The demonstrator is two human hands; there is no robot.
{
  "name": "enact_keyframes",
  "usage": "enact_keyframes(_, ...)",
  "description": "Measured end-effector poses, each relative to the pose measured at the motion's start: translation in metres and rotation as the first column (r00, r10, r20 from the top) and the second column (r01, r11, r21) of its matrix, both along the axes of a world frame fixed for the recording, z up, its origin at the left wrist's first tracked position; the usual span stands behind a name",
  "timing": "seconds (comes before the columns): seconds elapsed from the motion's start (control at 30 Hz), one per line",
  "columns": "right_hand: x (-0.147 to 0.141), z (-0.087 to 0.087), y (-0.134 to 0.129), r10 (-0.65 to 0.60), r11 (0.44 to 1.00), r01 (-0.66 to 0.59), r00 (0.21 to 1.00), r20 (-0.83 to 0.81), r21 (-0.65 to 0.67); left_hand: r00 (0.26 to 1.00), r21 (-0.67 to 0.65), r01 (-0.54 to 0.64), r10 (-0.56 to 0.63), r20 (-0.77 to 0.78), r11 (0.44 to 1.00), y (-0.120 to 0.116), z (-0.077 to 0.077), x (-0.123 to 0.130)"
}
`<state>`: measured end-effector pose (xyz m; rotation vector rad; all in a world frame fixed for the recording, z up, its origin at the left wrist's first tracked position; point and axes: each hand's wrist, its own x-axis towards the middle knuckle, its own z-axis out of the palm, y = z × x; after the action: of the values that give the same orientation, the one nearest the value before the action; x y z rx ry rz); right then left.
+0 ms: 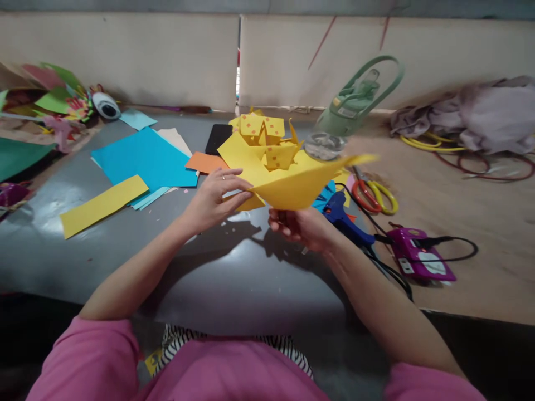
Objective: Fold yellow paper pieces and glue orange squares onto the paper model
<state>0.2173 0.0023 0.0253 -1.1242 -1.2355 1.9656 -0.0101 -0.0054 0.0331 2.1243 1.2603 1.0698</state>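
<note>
A curved sheet of yellow paper (292,186) is held above the table, its right tip blurred. My left hand (219,195) wears a ring and pinches the sheet's left edge between thumb and fingers. Under the sheet's near edge, the fingers of my right hand (298,225) are curled closed against it; the paper hides the thumb. Just behind stand folded yellow paper pieces with orange squares (267,133), partly covered by the sheet.
Blue paper (146,156), a yellow strip (104,206), orange paper (207,162) and a black phone-like object (219,138) lie left. Rightward are a green-topped bottle (345,114), scissors (368,195), a blue glue gun (345,217) and a purple power strip (422,253) with cords.
</note>
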Motion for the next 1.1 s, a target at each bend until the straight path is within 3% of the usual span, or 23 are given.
enact_keyframes(0.1, 0.001, -0.003, 0.002, -0.078, 0.983, 0.076, 0.997, 0.007, 0.164, 0.996, -0.190, -0.073, 0.081, 0.036, 0.979, 0.000, 0.006, 0.001)
enact_keyframes(0.23, 0.003, -0.004, 0.003, -0.122, 0.939, 0.102, 0.992, 0.041, 0.328, 0.968, -0.501, 0.035, 0.096, 0.232, 0.864, 0.003, 0.007, 0.000)
enact_keyframes(0.33, 0.001, -0.004, 0.002, -0.138, 0.933, 0.110, 0.989, 0.058, 0.344, 0.956, -0.608, 0.060, 0.131, 0.264, 0.791, 0.005, 0.005, 0.000)
enact_keyframes(0.47, -0.001, -0.004, 0.002, -0.117, 0.965, 0.109, 0.993, 0.022, 0.239, 0.964, -0.636, 0.014, 0.159, 0.214, 0.772, 0.006, 0.005, -0.001)
enact_keyframes(0.7, -0.004, -0.015, 0.003, -0.174, 0.952, 0.144, 0.981, 0.089, 0.271, 0.981, -0.637, 0.021, 0.106, 0.162, 0.770, 0.011, 0.004, -0.008)
enact_keyframes(0.9, -0.002, -0.025, 0.006, -0.104, 0.980, 0.068, 0.977, 0.186, 0.187, 0.977, -0.650, -0.004, 0.142, 0.159, 0.760, 0.017, 0.003, -0.009)
enact_keyframes(1.0, 0.000, -0.024, 0.011, -0.124, 0.972, 0.080, 0.974, 0.190, 0.221, 0.980, -0.662, -0.033, 0.155, 0.127, 0.749, 0.021, 0.004, -0.012)
enact_keyframes(1.1, 0.001, -0.020, 0.016, -0.223, 0.942, 0.172, 0.963, 0.153, 0.288, 0.989, -0.668, -0.046, 0.130, 0.076, 0.743, 0.026, 0.004, -0.017)
